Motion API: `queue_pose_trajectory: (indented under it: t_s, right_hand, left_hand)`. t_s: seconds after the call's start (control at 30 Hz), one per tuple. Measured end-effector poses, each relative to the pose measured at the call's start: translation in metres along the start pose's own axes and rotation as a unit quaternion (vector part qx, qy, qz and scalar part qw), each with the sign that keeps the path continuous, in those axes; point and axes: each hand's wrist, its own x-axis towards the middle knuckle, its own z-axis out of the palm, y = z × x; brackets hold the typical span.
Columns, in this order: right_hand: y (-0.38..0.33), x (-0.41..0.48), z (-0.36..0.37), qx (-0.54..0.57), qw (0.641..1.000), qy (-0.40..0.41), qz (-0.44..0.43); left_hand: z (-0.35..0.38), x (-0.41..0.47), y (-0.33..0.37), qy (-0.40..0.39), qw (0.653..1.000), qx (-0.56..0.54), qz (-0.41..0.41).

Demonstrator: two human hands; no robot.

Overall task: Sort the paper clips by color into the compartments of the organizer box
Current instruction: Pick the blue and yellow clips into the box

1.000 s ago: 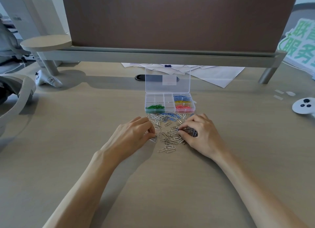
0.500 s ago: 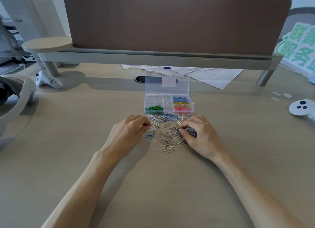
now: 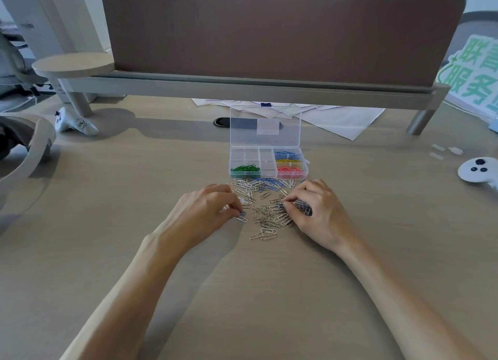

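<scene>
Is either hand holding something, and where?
Left hand pinches a blue clip; right hand grips a bunch of dark clips. The exact part is too small to tell.

A single wide-angle view from the person's head looks forward and down onto the desk (image 3: 107,225). The left hand (image 3: 204,211) and right hand (image 3: 320,214) sit near the middle of the frame, close to the lens, with the clips (image 3: 266,217) between them. The box (image 3: 268,163) lies just beyond them, farther from the lens, and the divider (image 3: 269,31) fills the top, its outline bowed by the lens
</scene>
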Motion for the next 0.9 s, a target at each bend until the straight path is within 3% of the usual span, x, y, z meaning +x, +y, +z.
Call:
queue_pose_trajectory:
  t_s: [0.13,0.4,0.57,0.77,0.9]
  right_hand:
    - [0.003,0.008,0.000,-0.030,0.999,-0.038,-0.013]
    - [-0.014,0.047,-0.024,-0.114,0.962,-0.242,-0.056]
    - [-0.024,0.059,-0.023,-0.174,0.942,-0.275,-0.077]
    - [-0.020,0.052,-0.020,-0.087,0.964,-0.251,-0.022]
    - [-0.028,0.040,-0.019,0.095,0.976,-0.191,0.043]
  left_hand:
    - [-0.001,-0.001,0.002,0.000,1.000,0.020,0.009]
    - [-0.004,0.001,0.004,-0.015,0.999,0.042,0.011]
    - [-0.004,0.003,0.006,-0.033,0.999,0.037,-0.006]
    - [-0.001,0.002,0.004,-0.033,0.998,0.049,-0.005]
    - [0.003,0.001,-0.001,0.016,0.995,0.085,0.041]
